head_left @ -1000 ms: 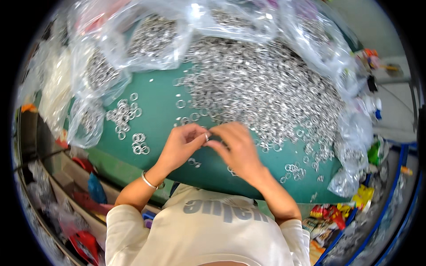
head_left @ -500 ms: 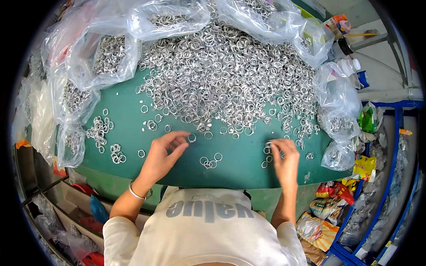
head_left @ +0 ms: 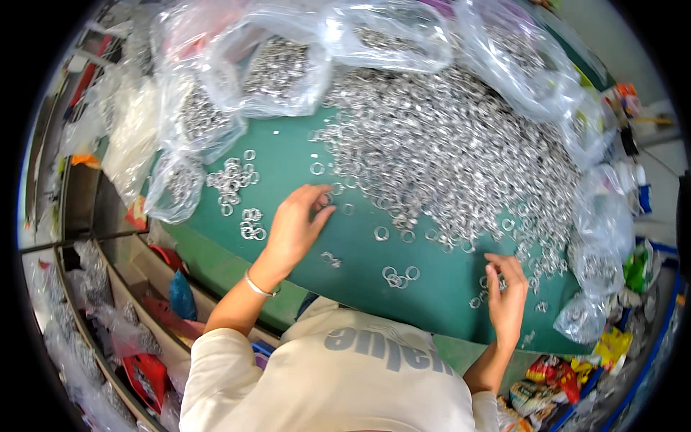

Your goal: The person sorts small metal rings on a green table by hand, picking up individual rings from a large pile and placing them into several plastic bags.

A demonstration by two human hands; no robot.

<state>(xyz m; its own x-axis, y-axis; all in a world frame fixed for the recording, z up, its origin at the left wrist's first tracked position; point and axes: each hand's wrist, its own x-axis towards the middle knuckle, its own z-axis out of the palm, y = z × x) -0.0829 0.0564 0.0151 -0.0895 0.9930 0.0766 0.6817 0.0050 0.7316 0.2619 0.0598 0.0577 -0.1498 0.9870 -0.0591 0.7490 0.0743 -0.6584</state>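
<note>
Silvery metal rings lie heaped in a big pile (head_left: 446, 151) on the green tabletop (head_left: 345, 288). My left hand (head_left: 295, 223) reaches to loose rings by the pile's near left edge; its curled fingers and thumb are apart, around a ring (head_left: 328, 198). Just below that hand, a few small rings (head_left: 331, 259) look smeared. To the right, my right hand (head_left: 508, 291) hovers over a few rings (head_left: 483, 283), thumb and forefinger apart. Between the hands sits a small cluster of rings (head_left: 398, 277). Left of my left hand are two more groups, a larger one (head_left: 232, 178) and a smaller one (head_left: 253, 225).
Clear plastic bags of rings (head_left: 277, 72) line the table's far and left sides. More bags (head_left: 601, 230) stand at the right edge beside a white-capped bottle (head_left: 632, 174). Colourful packets (head_left: 558, 378) lie lower right. Wooden drawers (head_left: 129, 273) sit lower left.
The view has turned, shifting the table rightward. My left hand has moved toward the rings at the pile's left edge. A ring near its fingertips is gone from there; smeared rings show below the hand.
</note>
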